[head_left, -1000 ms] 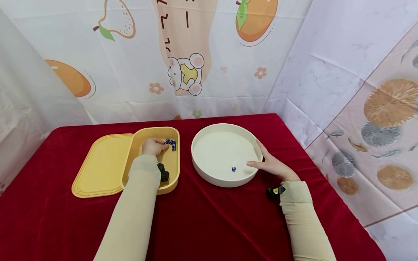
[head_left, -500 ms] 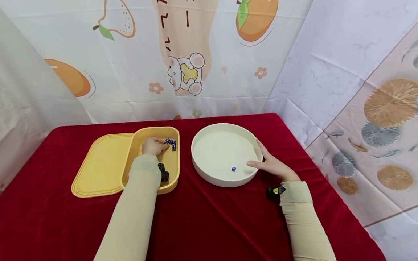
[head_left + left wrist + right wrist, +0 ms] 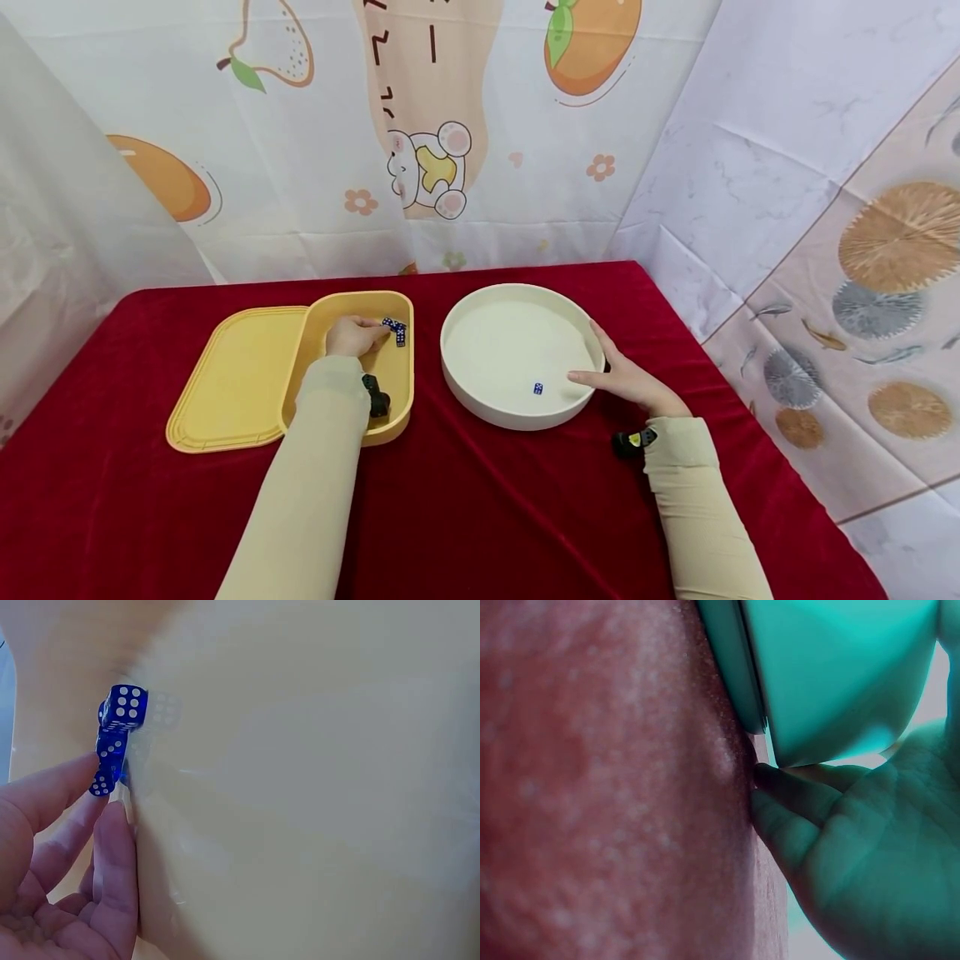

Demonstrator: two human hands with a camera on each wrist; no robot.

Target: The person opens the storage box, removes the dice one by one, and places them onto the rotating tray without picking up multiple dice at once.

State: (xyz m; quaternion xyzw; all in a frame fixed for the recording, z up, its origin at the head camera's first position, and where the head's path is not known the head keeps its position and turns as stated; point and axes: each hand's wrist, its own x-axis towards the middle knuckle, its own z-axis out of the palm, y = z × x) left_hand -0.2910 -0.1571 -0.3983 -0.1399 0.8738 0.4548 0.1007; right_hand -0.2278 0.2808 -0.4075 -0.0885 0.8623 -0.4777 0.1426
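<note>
The left hand [image 3: 351, 337] lies inside the yellow box [image 3: 396, 402] at centre left of the head view, fingers loosely curled and grasping nothing, fingertips [image 3: 112, 817] just beside the cluster of blue dice [image 3: 395, 330] in the box's upper right corner. The right hand [image 3: 628, 379] rests against the right-hand rim of the round white tray [image 3: 480, 410], thumb over the edge, fingers extended along its outer wall. One blue die [image 3: 537, 388] lies apart on the tray floor, lower right of its centre; the yellow lid [image 3: 232, 379] lies touching the box's left side on the red tablecloth [image 3: 487, 500].
</note>
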